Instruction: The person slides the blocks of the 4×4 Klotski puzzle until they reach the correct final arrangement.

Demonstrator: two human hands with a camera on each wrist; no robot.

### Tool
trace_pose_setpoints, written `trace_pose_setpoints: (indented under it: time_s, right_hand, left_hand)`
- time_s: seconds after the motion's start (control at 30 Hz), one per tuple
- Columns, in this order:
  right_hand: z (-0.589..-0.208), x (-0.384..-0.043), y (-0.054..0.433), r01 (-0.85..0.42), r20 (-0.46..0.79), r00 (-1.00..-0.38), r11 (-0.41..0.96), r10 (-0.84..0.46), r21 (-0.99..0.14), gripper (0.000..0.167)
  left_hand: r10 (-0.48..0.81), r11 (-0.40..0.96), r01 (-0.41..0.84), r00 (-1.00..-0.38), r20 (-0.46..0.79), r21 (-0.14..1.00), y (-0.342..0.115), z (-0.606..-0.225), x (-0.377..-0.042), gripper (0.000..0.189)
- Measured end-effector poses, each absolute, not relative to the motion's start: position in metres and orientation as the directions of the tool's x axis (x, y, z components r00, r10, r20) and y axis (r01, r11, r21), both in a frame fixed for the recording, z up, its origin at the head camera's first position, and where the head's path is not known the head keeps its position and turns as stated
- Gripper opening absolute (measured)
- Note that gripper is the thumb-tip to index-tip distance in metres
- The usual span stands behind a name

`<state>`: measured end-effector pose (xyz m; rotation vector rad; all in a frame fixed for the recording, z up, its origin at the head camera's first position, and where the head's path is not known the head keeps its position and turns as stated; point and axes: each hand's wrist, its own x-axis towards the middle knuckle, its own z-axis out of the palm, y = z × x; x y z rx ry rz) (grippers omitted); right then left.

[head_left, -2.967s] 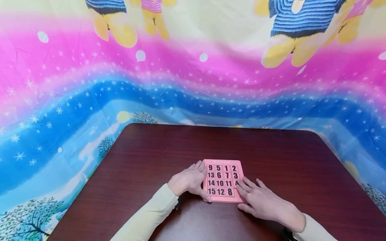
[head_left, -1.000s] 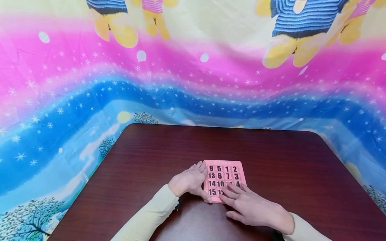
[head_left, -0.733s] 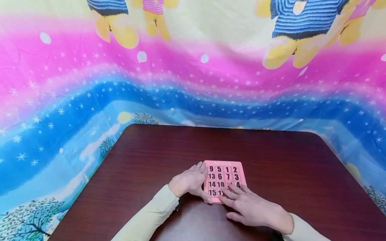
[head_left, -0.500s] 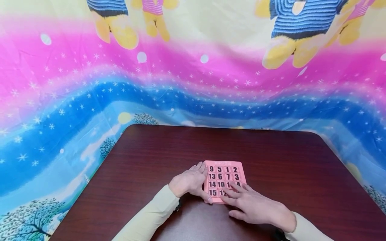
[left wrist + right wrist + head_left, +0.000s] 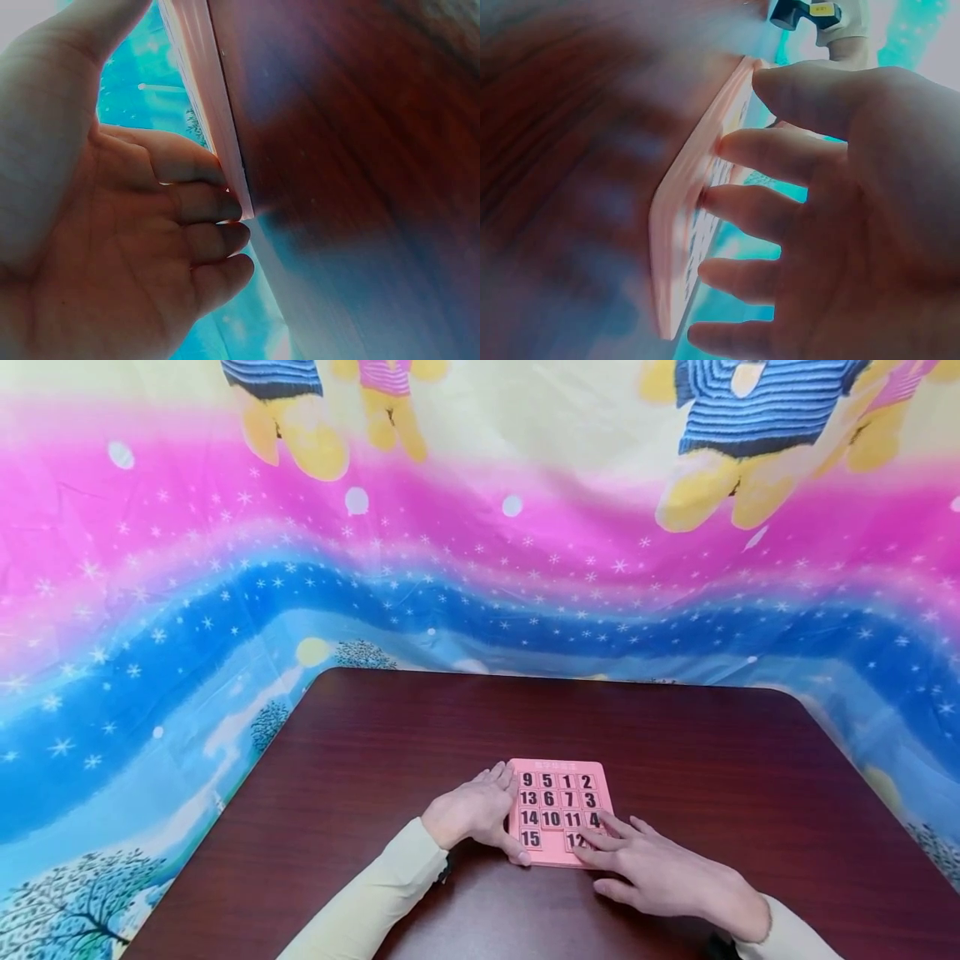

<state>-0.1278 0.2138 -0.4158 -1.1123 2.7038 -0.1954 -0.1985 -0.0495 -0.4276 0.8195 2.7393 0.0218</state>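
Observation:
A pink number sliding puzzle (image 5: 558, 862) lies flat on the brown table, its black-numbered tiles in rows. My left hand (image 5: 474, 806) rests along its left edge, fingers extended toward the far corner, thumb at the near corner. In the left wrist view, the fingertips (image 5: 236, 206) meet the board's side. My right hand (image 5: 660, 868) lies over the near right part with fingers spread and fairly straight. A fingertip touches the 12 tile (image 5: 574, 840) in the bottom row. Between the 15 tile (image 5: 530, 839) and the 12 is a gap. The bottom right tile is mostly hidden by the fingers.
The dark wooden table (image 5: 420, 727) stretches around the puzzle on all sides. Behind it hangs a colourful printed cloth (image 5: 480, 543) with bears and snowflakes. Both forearms wear pale sleeves (image 5: 367, 893), with dark bands at the wrists.
My right hand moved left over the bottom row, then back right. The 12 tile slid one place right, opening a gap beside the 15. My left hand stayed in place.

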Motion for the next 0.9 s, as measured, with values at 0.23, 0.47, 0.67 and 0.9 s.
trace_pose_setpoints:
  time_s: [0.23,0.47,0.67,0.9]
  right_hand:
    - [-0.411,-0.131,0.196,-0.748,-0.076,-0.644,0.648,-0.761,-0.144,0.048]
    - [-0.413,-0.137,0.171,-0.808,-0.086,-0.575,0.582,-0.813,-0.097,0.05]
    - [-0.415,-0.139,0.167,-0.813,-0.092,-0.567,0.574,-0.819,-0.099,0.048]
    - [-0.419,-0.143,0.171,-0.806,-0.098,-0.572,0.58,-0.814,-0.116,0.047]
  left_hand:
    - [0.541,0.838,0.538,-0.799,-0.261,0.091,-0.05,-0.429,-0.199,0.125]
    - [0.544,0.837,0.539,-0.799,-0.257,0.095,-0.051,-0.429,-0.199,0.127]
    - [0.546,0.836,0.541,-0.798,-0.255,0.095,-0.05,-0.428,-0.2,0.128]
    - [0.544,0.837,0.538,-0.799,-0.256,0.099,-0.05,-0.43,-0.2,0.128]
